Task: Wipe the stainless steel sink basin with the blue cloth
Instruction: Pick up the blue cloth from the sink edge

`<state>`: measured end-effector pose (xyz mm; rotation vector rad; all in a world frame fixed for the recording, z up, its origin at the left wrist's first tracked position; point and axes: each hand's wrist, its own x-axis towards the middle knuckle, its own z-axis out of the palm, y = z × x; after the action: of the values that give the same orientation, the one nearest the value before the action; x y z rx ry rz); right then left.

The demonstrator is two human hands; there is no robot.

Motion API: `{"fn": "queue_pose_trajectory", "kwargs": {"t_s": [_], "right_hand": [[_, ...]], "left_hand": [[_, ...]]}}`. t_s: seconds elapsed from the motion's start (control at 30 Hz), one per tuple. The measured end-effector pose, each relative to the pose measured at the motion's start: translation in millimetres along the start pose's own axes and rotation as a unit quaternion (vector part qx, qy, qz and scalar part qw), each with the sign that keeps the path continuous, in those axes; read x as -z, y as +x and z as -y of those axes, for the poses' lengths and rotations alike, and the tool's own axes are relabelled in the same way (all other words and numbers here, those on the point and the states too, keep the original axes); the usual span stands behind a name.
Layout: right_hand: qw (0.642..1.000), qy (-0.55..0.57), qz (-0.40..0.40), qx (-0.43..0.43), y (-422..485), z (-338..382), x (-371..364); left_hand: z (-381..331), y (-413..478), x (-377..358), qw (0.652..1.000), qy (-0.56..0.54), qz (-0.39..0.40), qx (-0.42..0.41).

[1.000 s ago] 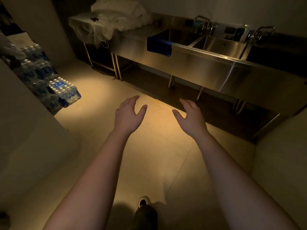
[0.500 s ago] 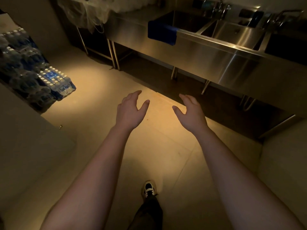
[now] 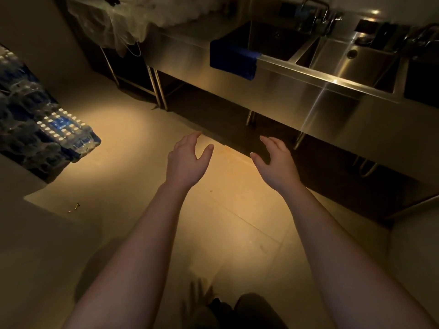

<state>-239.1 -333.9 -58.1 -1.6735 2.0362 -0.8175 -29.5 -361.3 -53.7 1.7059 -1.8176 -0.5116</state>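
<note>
A blue cloth (image 3: 234, 59) hangs over the front rim of the left basin of a long stainless steel sink unit (image 3: 308, 91) across the upper right. The left basin (image 3: 268, 41) is dark; a second basin (image 3: 351, 65) lies to its right. My left hand (image 3: 186, 160) and my right hand (image 3: 275, 162) are stretched out in front of me over the lit floor, both empty with fingers apart. Both hands are well short of the cloth and below the sink's front panel.
Stacked packs of bottled water (image 3: 45, 131) stand at the left. A table covered with plastic sheeting (image 3: 123, 22) adjoins the sink's left end. Faucets (image 3: 318, 13) rise behind the basins. A pale wall corner (image 3: 35, 233) juts in at the lower left.
The view has moved closer to the sink, which now looms larger at the top right. Both hands stay empty and spread, held out in much the same pose.
</note>
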Motion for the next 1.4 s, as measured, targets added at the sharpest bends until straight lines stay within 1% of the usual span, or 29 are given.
{"fn": "queue_pose_trajectory", "kwargs": {"t_s": [0.23, 0.53, 0.83, 1.13, 1.4], "right_hand": [[1.0, 0.002, 0.002, -0.007, 98, -12, -10], [0.999, 0.001, 0.011, 0.04, 268, -37, -6], [0.998, -0.007, 0.035, 0.055, 383, -50, 2], [0.997, -0.005, 0.041, 0.06, 482, -46, -21], [0.995, -0.011, 0.043, 0.088, 599, -24, -57]], "left_hand": [[-9, 88, -35, 1.0, -0.008, 0.01, 0.007], [-38, 231, -83, 1.0, -0.016, -0.004, 0.025], [-61, 335, -113, 0.999, -0.01, -0.03, 0.043], [-49, 429, -140, 0.998, 0.0, -0.02, 0.051], [-21, 551, -148, 0.999, 0.002, -0.018, 0.044]]}}
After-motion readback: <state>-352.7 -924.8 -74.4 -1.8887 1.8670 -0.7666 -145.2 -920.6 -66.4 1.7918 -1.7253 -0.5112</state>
